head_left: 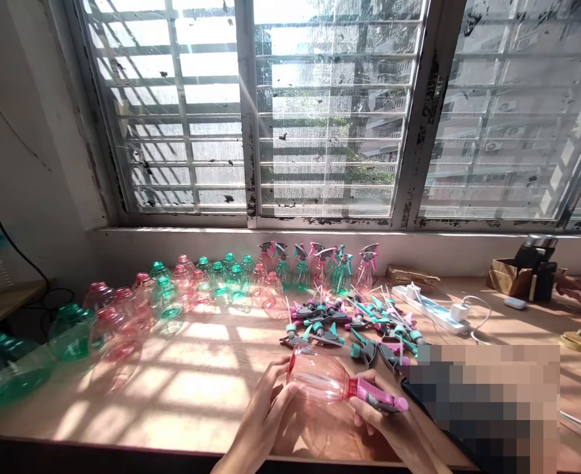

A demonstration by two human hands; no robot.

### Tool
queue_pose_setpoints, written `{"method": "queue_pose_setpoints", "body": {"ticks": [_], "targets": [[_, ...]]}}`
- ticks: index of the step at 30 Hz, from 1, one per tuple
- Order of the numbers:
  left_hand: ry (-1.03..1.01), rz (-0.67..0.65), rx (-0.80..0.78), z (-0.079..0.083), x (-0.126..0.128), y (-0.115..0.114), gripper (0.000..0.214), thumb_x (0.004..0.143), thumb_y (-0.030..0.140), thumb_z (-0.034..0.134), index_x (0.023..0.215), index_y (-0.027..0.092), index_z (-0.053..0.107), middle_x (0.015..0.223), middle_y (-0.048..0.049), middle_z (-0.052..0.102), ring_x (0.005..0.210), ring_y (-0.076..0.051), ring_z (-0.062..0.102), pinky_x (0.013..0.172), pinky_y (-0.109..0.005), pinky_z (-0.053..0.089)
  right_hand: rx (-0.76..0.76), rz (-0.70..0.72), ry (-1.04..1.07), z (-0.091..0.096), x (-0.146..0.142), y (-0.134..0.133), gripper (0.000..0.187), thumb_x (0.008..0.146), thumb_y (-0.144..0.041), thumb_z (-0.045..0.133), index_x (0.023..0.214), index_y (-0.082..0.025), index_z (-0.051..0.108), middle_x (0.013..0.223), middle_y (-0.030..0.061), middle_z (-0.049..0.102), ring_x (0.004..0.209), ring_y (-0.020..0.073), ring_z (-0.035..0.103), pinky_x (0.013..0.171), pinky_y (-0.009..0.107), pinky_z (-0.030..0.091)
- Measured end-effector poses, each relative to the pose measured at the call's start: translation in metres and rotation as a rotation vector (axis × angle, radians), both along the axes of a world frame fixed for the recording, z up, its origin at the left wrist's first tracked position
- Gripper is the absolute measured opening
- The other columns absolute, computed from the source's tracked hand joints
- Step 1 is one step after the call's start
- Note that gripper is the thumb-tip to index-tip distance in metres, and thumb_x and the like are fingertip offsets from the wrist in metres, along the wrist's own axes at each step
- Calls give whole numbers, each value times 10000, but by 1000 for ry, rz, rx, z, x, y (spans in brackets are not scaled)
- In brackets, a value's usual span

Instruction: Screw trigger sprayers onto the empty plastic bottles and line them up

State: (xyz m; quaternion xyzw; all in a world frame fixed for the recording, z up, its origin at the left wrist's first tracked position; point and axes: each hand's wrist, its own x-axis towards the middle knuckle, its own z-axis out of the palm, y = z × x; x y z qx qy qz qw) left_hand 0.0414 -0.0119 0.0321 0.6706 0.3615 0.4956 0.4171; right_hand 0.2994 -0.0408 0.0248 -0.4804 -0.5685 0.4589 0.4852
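A clear pink spray bottle (320,376) lies sideways above the table's near edge, held between both hands. My left hand (265,411) wraps around the bottle's body from the left. My right hand (376,418) grips the pink and grey trigger head (379,397) fitted on the bottle's neck. Just beyond, a pile of loose trigger heads (354,322) in pink, teal and grey lies on the wooden table (191,388).
Several empty pink and green bottles (172,296) stand at the left and back. Finished bottles with trigger heads (320,266) line the window sill. A white power strip (431,306) and charger lie at right. Another person's hand (579,289) rests far right by a brown box (510,275).
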Motion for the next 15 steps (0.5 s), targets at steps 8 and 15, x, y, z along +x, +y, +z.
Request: {"method": "queue_pose_setpoints", "body": {"ticks": [8, 15], "targets": [[37, -40, 31, 4, -2, 0, 384, 1001, 464, 553, 1351, 330, 636, 1480, -98, 552, 1361, -323, 555, 1045, -395, 564, -20, -56, -35, 13, -2, -8, 205, 821, -429, 717, 777, -273, 591, 558, -53, 637, 531, 181, 556, 542, 291, 445], [11, -32, -44, -3, 0, 2, 405, 939, 467, 660, 1303, 291, 646, 1347, -109, 627, 1058, -259, 713, 906, -370, 616, -8, -34, -4, 2, 0, -2, 192, 818, -409, 725, 841, -258, 609, 543, -50, 650, 507, 176, 559, 520, 280, 434]]}}
